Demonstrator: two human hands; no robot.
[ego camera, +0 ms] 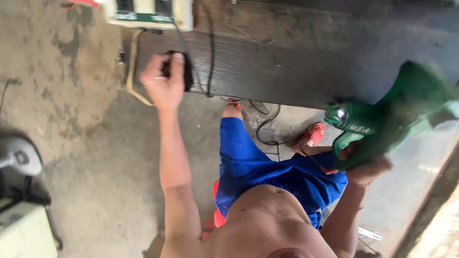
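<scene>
Hands work at a dark wooden plank (287,76) that runs across the upper part of the head view, seen from above by a person sitting low over a concrete floor (86,157); the left hand (165,79) reaches out to the plank's left end, fingers curled and pressed onto a small black object (186,71) that sits against the wood, thumb on its near side, so that grip is closed around it; what the object is, the blur hides. The right hand (366,167) is near the right edge of the view, below the plank's near edge, wrapped tight about the handle of a green power tool (392,114); the tool's body slants up towards the upper right corner, and its shiny round nose points left, close to the plank's near edge but whether touching it cannot be told. Thin black cables (210,48) cross the plank near the left hand and loop down to the floor between the knees; a pale box with a green stripe (148,12) lies at the plank's far left corner; blue shorts (253,167) and red footwear (314,134) show beneath; a grey rounded machine part (19,155) stands at the left edge of the view.
</scene>
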